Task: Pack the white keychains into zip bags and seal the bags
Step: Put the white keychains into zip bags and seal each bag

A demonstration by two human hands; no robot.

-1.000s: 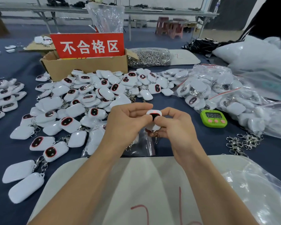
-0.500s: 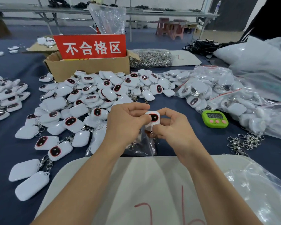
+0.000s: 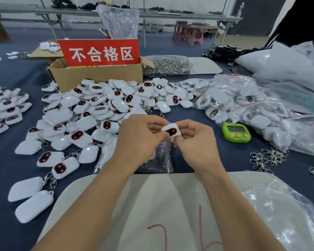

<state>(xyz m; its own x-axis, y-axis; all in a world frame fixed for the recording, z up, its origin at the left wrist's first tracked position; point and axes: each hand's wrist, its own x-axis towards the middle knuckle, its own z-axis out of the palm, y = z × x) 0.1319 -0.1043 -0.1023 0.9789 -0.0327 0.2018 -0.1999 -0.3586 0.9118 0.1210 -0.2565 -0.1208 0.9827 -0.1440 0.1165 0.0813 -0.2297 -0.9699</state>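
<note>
- My left hand (image 3: 140,140) and right hand (image 3: 196,142) meet above the middle of the bench (image 3: 194,113), which is covered in dark blue cloth.
- Both hands pinch one keychain (image 3: 170,130) between thumb and curled fingers. It is a small, smooth white plastic block with rounded corners, tilted, its dark oval window rimmed in red and facing me.
- Just below my hands is a zip bag (image 3: 159,160) of thin, clear, crinkled film. I cannot tell whether any of my fingers hold it.
- The pile of keychains (image 3: 98,109) spreads from the middle of the bench towards the left edge. They are glossy white; some show the dark oval, others a blank back, and silvery clasps show among them.
- Behind the pile, towards the far edge, stands a brown cardboard box (image 3: 96,77) with its flaps open. A flat red sign (image 3: 100,53) with white characters stands upright in it.
- Just right of the box lies a bag of clasps (image 3: 166,66), clear film stuffed with small metal hooks.
- Towards the right edge are packed bags (image 3: 234,100), heaped shiny plastic with thin red seal lines and white keychains inside.
- A green timer (image 3: 237,132) lies near my right hand, apart from it: rounded plastic, grey display, three pink buttons.
- Loose clasps (image 3: 268,158) lie tangled near the right edge.
- A pale matte board (image 3: 152,205) with rounded corners lies at the near edge under my forearms, with red pen strokes on it.
</note>
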